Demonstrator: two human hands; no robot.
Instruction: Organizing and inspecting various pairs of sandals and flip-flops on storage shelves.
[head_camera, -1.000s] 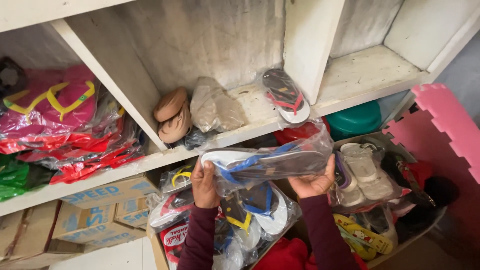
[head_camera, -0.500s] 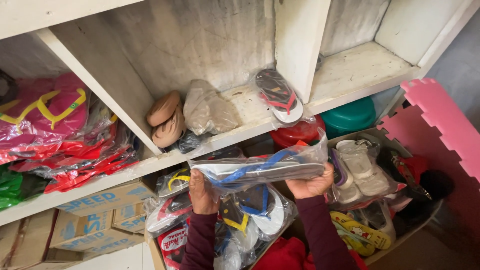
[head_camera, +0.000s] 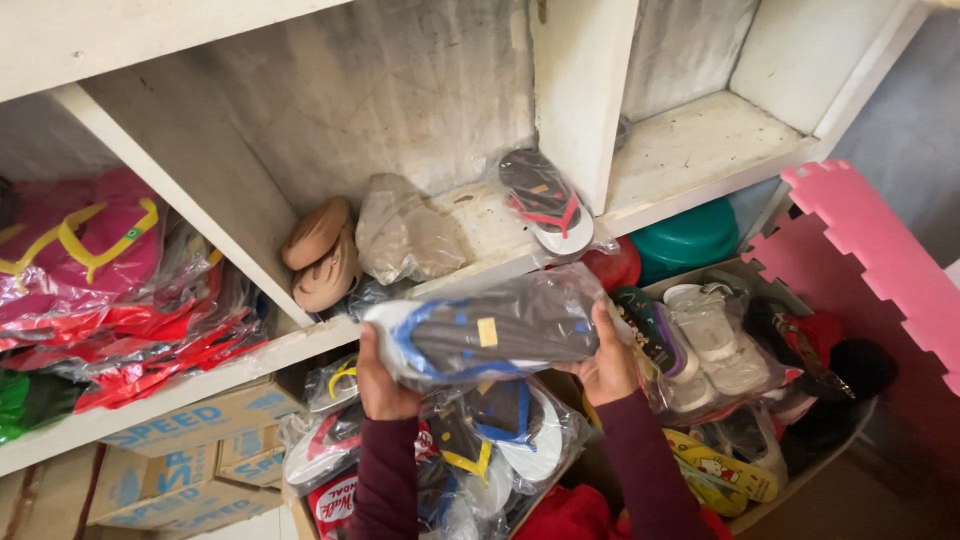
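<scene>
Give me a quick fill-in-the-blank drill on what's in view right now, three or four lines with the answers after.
1. Both hands, the left hand and the right hand, hold one bagged pair of flip-flops with ____ straps.
2. On the white shelf above, the bagged flip-flop beside the divider has ____ straps.
3. The foam mat at the right edge is ____.
4. The round tub under the shelf is ____.

Missing words: blue; red; pink; teal

A: Item held?
B: Bagged pair of black flip-flops with blue straps (head_camera: 490, 335), left hand (head_camera: 383, 378) and right hand (head_camera: 606, 362) gripping its ends.
A: Location?
B: Just below white shelf (head_camera: 690, 150), above bagged sandal pile (head_camera: 480, 440).
</scene>
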